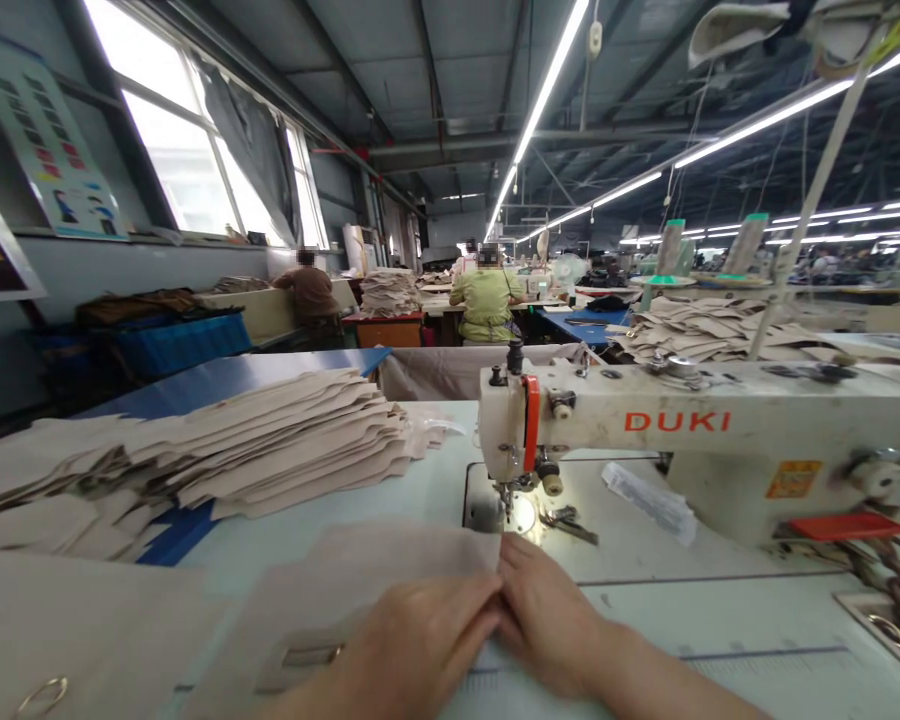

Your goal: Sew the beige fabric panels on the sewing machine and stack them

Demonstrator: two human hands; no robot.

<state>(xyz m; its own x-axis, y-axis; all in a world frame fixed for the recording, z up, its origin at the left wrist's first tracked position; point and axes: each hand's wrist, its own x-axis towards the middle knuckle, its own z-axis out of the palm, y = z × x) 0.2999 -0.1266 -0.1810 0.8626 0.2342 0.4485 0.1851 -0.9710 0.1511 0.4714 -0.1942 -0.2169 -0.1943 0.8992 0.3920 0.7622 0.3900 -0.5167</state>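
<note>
My left hand [427,630] and my right hand [551,610] meet at the edge of a beige fabric piece [375,555], both pinching it with fingers pressed together. The fabric lies on the pale table just in front of the sewing machine [615,410], its corner close to the lit needle area [521,512]. A slot with a bit of metal shows in the fabric beside my left wrist. Another beige piece [82,630] with a metal ring [43,695] lies at the lower left. My fingertips partly hide the gripped edge.
A stack of beige fabric pieces [307,435] covers the table's left side. On the machine bed lie a clear plastic packet [649,500] and a small metal tool [570,525]. Thread cones [671,255] and more cut pieces [712,330] stand behind. Two people [487,295] sit farther back.
</note>
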